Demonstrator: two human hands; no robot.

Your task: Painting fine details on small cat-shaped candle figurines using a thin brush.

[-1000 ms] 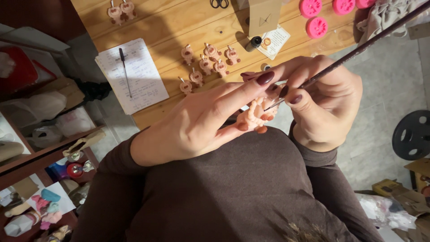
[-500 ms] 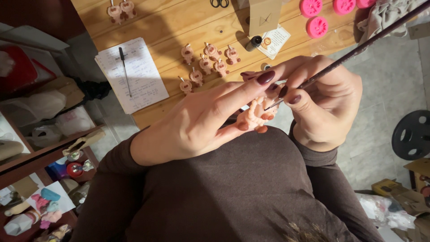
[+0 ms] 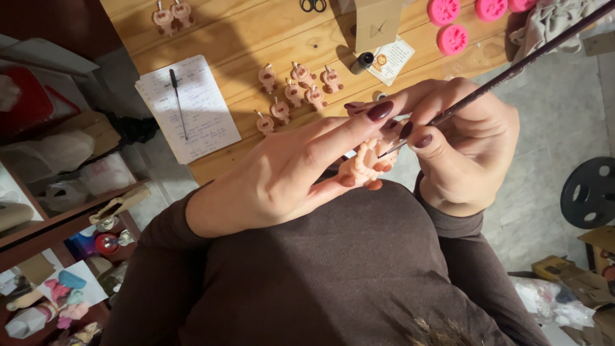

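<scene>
The left hand comes in from the lower left and pinches a small peach-coloured figurine between thumb and fingers, holding it up in front of the dark brown top, well above the wooden table. The fingers are clamped on the figurine from its left side, the forefinger stretched along its top, so the piece lies at the fingertips, just right of the palm.

Right of the figurine, the right hand is closed round a thin dark paintbrush in a pen grip. The brush's long axis runs on a slant from the upper right down to the lower left, and its tip meets the figurine on the right flank; whether the bristles truly touch the surface or sit a hair off is hard to tell, since the fingers shade that spot. So the figurine lies down and to the left of the right hand, straight along the line of the brush, and the two hands are nearly touching around it.

Beyond the figurine, on the table, stands a cluster of similar small figures, with a sheet of paper and a pen to their left, and pink round moulds further right, near the table's far edge.
</scene>
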